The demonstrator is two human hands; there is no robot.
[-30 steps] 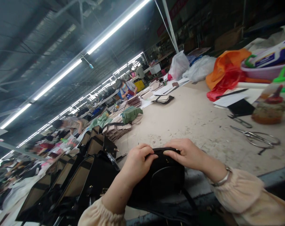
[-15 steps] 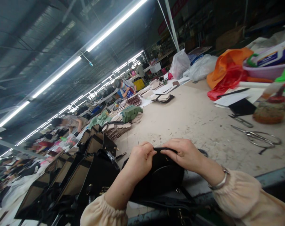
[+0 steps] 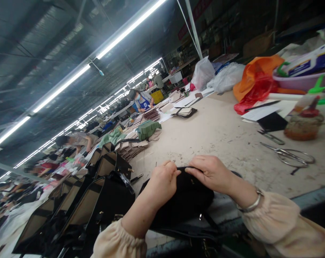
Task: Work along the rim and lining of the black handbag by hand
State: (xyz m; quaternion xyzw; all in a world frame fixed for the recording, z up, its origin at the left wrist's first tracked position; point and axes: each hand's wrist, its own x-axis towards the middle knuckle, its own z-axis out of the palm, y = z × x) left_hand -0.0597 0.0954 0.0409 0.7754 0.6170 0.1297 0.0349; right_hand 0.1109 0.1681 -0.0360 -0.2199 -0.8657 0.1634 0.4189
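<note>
A black bag (image 3: 189, 200) lies at the table's near edge, its top rim between my hands. My left hand (image 3: 164, 182) pinches the rim at its left part, fingers curled. Close beside it, my right hand (image 3: 212, 173) grips the same rim between thumb and fingers. A small metal fitting shows on the bag's front below the right fingers. The bag's lower part is dark and partly behind my left forearm.
More black bags (image 3: 111, 197) stand in a row at left. Scissors (image 3: 291, 154), a small snipper (image 3: 271, 137) and a glue jar (image 3: 303, 125) lie at right. Green pieces (image 3: 149, 129) sit beyond. Co-workers sit farther off at left.
The view has shifted slightly. My hands have moved a little apart along the rim, and both still grip it. The co-worker in the blue apron has changed posture.
</note>
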